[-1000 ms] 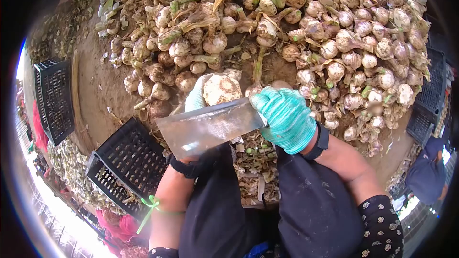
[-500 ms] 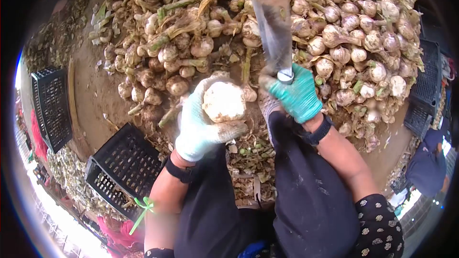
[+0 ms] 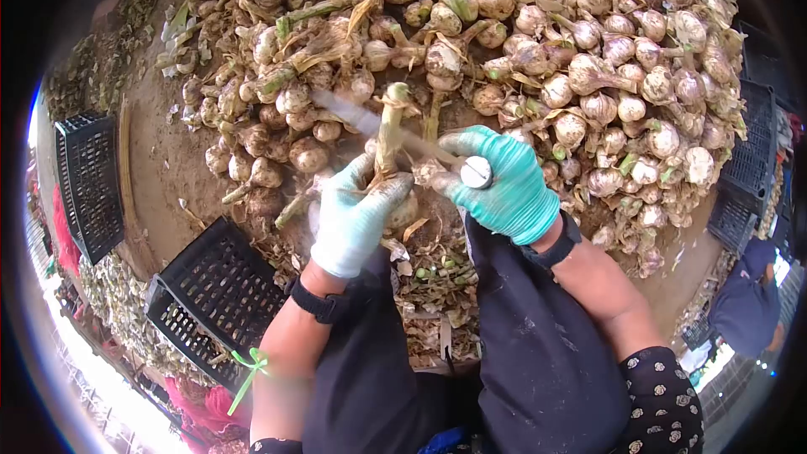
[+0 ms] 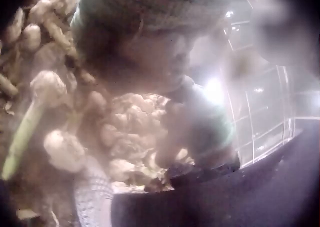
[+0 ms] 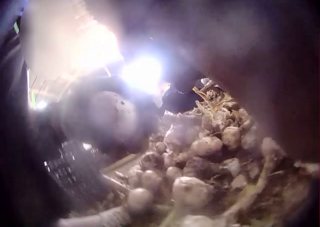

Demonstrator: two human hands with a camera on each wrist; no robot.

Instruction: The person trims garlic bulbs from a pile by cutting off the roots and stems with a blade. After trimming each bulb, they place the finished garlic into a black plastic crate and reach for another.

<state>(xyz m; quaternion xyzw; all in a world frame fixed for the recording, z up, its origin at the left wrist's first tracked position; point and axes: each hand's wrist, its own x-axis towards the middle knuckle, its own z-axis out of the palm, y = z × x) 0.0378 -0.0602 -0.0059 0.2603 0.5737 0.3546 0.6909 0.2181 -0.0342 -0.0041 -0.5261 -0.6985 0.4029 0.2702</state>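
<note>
In the head view my left hand (image 3: pixel 347 223), in a pale green work glove, grips a garlic bulb (image 3: pixel 402 212) with its thick stem (image 3: pixel 389 134) upright above the fingers. My right hand (image 3: pixel 511 189), in a brighter green glove, is curled round the handle of a cleaver (image 3: pixel 477 171), whose round white butt faces the camera. Motion blurs the blade (image 3: pixel 349 112), which extends to the left and overlaps the stem in this view. The left wrist view shows the glove (image 4: pixel 150 12) close up and blurred.
Soil-covered garlic (image 3: pixel 588 76) is heaped ahead and to the right. Black plastic crates (image 3: pixel 223 277) stand on the left, another crate (image 3: pixel 748 139) at far right. Cut stems and leaves (image 3: pixel 441 311) lie between the knees. Another person (image 3: pixel 748 298) is at the right edge.
The cleaver went from lying across the bulb, to pointing up and away, to crossing leftward at the stem. The left hand has turned the garlic so its stem points up.
</note>
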